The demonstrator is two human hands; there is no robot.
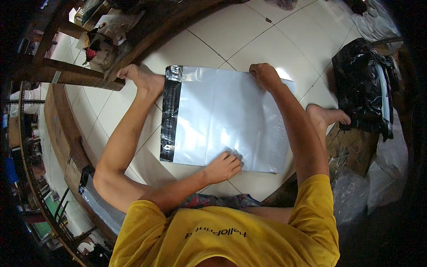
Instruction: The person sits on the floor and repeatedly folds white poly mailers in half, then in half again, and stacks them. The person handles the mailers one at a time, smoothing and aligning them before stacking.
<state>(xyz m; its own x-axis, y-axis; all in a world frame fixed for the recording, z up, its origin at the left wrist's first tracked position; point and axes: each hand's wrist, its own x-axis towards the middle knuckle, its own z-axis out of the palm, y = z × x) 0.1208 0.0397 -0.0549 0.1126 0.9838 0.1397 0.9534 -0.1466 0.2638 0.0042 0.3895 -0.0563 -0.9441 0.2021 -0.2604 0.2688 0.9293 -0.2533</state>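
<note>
A large silvery-grey plastic mailing bag [222, 120] lies flat on the floor between my legs, with a black strip along its left end. My left hand [224, 168] is at the bag's near edge, fingers curled closed against the plastic. At the far edge, toward the right corner, my right hand [265, 76] is closed in a fist on the bag's border. The fingertips of both hands are hidden. Faint creases and bright reflections run across the bag's surface.
White tiles [209, 44] cover the floor. Wooden shelving [66, 75] with assorted goods stands at left. On the right sits a black plastic-wrapped bundle [362, 84], with clear plastic sheeting [351, 191] nearer me. Another grey bag [104, 207] lies by my left knee.
</note>
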